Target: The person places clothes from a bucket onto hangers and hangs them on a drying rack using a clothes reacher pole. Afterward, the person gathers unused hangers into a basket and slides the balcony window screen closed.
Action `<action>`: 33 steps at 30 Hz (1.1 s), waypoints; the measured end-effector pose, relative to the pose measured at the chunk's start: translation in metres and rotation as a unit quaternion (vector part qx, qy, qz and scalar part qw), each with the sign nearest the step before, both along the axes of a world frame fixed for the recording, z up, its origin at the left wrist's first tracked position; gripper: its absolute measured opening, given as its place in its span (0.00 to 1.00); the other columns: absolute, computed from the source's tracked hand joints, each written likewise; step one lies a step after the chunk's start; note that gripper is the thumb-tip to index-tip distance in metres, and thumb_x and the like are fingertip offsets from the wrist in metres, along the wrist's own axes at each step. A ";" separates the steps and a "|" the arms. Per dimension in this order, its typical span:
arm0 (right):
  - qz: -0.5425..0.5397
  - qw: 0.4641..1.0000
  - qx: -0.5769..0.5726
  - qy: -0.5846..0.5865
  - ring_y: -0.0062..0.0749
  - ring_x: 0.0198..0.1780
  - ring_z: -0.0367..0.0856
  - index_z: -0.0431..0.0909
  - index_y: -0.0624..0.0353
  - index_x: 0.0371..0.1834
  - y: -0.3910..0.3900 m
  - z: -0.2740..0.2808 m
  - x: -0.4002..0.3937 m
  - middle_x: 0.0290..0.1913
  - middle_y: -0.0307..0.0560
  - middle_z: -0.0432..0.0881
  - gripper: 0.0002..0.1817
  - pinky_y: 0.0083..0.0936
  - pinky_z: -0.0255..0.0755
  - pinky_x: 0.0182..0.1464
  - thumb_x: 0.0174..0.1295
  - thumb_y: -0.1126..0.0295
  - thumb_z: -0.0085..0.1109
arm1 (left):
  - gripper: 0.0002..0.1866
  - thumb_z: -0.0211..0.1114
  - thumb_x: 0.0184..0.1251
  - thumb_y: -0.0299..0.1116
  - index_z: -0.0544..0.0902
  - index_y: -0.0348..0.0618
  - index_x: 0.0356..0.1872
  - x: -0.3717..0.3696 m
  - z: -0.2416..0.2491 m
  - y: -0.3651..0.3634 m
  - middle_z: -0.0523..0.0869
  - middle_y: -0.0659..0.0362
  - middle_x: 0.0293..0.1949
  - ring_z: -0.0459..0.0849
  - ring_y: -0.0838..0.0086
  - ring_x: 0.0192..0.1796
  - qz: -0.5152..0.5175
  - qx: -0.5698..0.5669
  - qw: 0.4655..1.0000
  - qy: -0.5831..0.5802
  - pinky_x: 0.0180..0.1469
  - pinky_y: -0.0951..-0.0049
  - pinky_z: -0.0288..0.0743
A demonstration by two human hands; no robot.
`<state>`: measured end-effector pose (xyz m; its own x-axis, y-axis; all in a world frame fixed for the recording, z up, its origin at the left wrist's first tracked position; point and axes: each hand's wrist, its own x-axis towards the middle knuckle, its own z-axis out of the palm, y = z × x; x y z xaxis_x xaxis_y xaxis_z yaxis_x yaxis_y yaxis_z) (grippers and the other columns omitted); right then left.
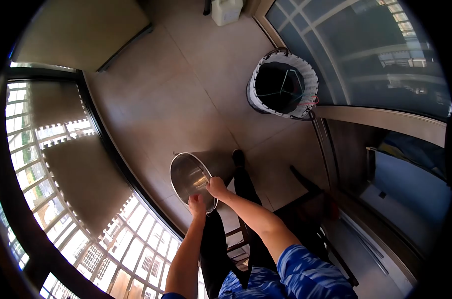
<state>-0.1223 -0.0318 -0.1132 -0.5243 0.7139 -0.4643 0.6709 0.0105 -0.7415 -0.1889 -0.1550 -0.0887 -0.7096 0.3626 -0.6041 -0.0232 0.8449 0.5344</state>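
A shiny metal bucket [182, 174] with a thin rim stands in front of my legs, its mouth turned up toward me. My left hand [196, 205] is over the near left part of its rim, fingers curled together; what they pinch, if anything, is too small to tell. Closed at the right side of the rim is my right hand [217, 189]. A slim dark strip [204, 173] shows just beyond its fingers, and I cannot make out whether it is a tool or part of the bucket's handle. The two hands are apart.
A white woven basket [309, 74] with a dark lining and a thin green hanger-like wire stands by the glass door [365, 55]. Farther off is a white jug [227, 11]. A barred window [41, 189] runs along the left; dark furniture [305, 214] is at right.
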 end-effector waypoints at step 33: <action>-0.290 0.927 -0.170 0.165 0.32 0.23 0.79 0.74 0.67 0.22 0.564 0.080 0.007 0.23 0.46 0.76 0.06 0.28 0.81 0.25 0.53 0.76 0.55 | 0.32 0.61 0.54 0.27 0.62 0.38 0.62 0.032 0.067 0.361 0.68 0.46 0.61 0.66 0.60 0.64 0.126 0.148 0.974 -0.115 0.59 0.68 0.65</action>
<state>-0.1149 0.5320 -0.0332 -0.2513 0.7621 -0.5967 0.2262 -0.5531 -0.8018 -0.1566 0.2061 -0.0218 -0.6565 0.3762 -0.6538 -0.3583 0.6072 0.7092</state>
